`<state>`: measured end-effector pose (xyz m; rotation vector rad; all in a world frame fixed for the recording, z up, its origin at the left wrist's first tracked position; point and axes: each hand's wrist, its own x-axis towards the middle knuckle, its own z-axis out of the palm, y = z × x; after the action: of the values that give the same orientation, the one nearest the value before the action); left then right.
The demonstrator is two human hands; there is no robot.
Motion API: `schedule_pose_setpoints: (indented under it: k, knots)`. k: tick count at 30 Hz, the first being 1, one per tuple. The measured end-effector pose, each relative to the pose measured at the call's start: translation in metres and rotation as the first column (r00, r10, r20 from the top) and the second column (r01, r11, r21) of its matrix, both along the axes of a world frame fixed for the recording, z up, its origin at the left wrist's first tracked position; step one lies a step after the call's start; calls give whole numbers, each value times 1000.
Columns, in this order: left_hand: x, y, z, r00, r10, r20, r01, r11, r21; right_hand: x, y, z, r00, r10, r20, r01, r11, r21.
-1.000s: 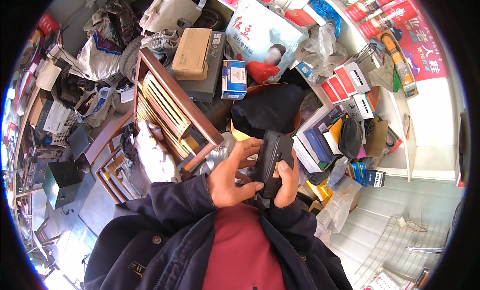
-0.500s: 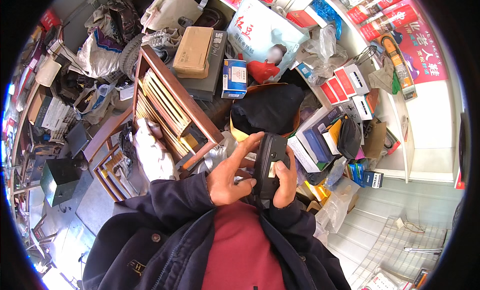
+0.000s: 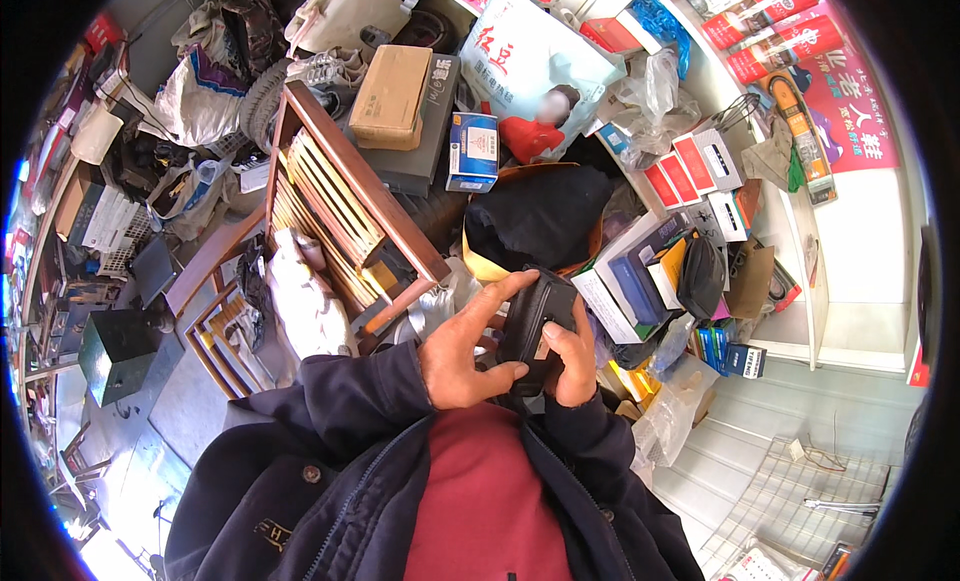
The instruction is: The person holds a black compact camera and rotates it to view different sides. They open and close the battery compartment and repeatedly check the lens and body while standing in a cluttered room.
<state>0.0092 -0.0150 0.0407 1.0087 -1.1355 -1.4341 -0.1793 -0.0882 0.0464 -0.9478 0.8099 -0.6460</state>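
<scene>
A small, crowded shop, by the look of it (though the heaped goods would suit a storeroom too). Red printed packages (image 3: 790, 53) show near the upper edge of the white shelving (image 3: 865, 331), beside a reddish-pink advertising poster (image 3: 865, 146). Red-and-white retail boxes (image 3: 685, 181) crowd its left edge. Farther left are a blue-and-white carton (image 3: 473, 153) and a brown cardboard box (image 3: 392, 99); a wire grid panel (image 3: 800, 496) shows below the shelving.

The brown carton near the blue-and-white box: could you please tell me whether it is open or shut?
Shut, it appears: no flap stands up on the brown carton, and none of its inside shows.
</scene>
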Motion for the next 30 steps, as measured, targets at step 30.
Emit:
schedule_pose_setpoints:
  k: [30]
  knots:
    - [7,-3,-13,993,-91,75,93,995,-26,-7,-11,-9,1000,-11,-14,13,987,158]
